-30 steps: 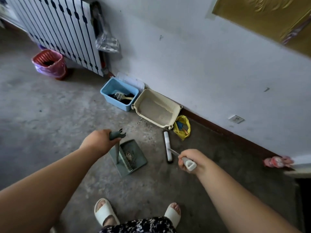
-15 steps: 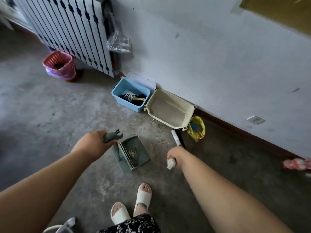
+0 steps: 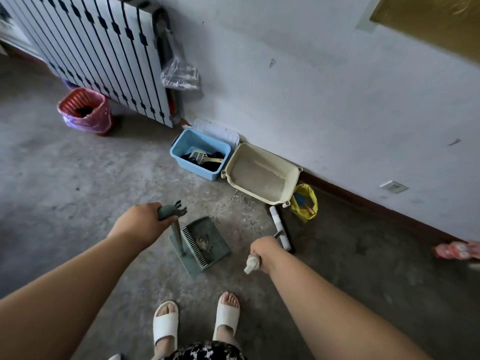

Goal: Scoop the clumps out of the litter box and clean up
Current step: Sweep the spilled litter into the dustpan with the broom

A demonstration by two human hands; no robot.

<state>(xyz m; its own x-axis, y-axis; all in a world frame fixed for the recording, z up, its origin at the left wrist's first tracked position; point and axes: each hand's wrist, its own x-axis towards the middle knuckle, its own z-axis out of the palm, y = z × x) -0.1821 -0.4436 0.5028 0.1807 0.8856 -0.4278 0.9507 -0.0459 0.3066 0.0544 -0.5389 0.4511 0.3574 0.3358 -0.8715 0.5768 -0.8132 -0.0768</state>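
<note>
Left hand (image 3: 140, 222) grips the dustpan (image 3: 210, 242) handle; the pan rests just right of it, debris inside. Right hand (image 3: 265, 252) is clenched round the broom (image 3: 279, 227) handle. Litter box (image 3: 291, 178) sits beyond both hands. Risk: tipping the pan dumps the debris, and a hard sweep would scatter the grit (image 3: 237, 200).

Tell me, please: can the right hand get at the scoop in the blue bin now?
Probably not yet: the right hand grips the broom handle, and the scoop lies in the open blue bin, well beyond it. Nothing covers it.
</note>
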